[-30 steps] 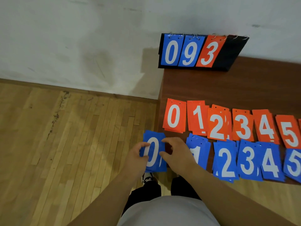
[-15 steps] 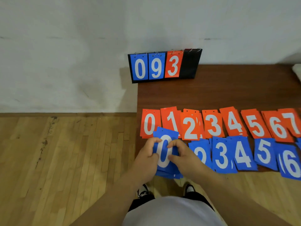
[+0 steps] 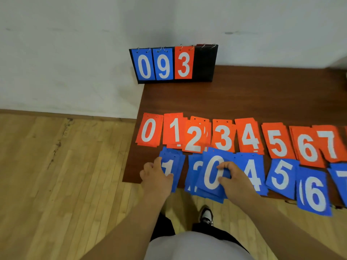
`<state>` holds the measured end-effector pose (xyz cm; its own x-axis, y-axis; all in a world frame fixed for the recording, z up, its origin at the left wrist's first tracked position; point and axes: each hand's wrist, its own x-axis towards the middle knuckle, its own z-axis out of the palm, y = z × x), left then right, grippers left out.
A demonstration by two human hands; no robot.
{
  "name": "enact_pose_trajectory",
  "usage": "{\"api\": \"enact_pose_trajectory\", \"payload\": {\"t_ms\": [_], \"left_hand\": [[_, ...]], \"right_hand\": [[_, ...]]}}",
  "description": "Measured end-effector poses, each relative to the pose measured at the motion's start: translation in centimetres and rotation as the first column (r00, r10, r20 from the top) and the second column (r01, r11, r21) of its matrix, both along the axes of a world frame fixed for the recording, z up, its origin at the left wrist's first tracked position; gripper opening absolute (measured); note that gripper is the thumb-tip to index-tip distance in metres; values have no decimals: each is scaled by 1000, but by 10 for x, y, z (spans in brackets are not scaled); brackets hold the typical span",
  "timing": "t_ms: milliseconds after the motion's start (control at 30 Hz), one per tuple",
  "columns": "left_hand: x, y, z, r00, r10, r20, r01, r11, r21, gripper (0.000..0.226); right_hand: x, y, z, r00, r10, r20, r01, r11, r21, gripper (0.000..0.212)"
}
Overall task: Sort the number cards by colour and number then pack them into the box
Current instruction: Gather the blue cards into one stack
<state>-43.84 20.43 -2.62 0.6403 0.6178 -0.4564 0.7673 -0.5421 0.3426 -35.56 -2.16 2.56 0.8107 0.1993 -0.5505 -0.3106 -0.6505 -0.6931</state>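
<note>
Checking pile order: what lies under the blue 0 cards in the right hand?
The blue 0 cards, pinched by the right hand, overlap the blue 2 pile, its digit partly showing. Anything between that and the blue 4 pile is covered.

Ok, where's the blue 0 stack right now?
Head view, front row: the right hand pinches the blue 0 stack over the blue 2 pile, between the blue 1 pile and blue 4 pile.

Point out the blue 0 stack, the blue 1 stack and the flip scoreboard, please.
blue 0 stack [image 3: 213, 174]: head view, top card's face, inside the zero.
blue 1 stack [image 3: 176, 166]: head view, blue face right of the digit.
flip scoreboard [image 3: 203, 64]: head view, bare black panel at its right.
</note>
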Motion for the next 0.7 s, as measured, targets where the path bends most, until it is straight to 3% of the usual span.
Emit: {"api": "enact_pose_trajectory", "payload": {"t_ms": [133,267,567,700], "left_hand": [[5,-13,-9,998,69,-12,-69,998,10,73],[4,-16,-11,990,123,67,-116,988,-100,73],[-9,-9,-1,959,225,174,-154,926,-345,38],[-33,3,28,907,372,196,-237,838,-491,33]], "right_hand": [[4,-17,-7,999,48,-24,-47,998,30,29],[8,-22,-12,997,68,-37,-66,996,65,27],[3,-8,-10,997,27,-66,-23,997,68,25],[1,12,6,981,-52,-188,82,984,160,25]]}}
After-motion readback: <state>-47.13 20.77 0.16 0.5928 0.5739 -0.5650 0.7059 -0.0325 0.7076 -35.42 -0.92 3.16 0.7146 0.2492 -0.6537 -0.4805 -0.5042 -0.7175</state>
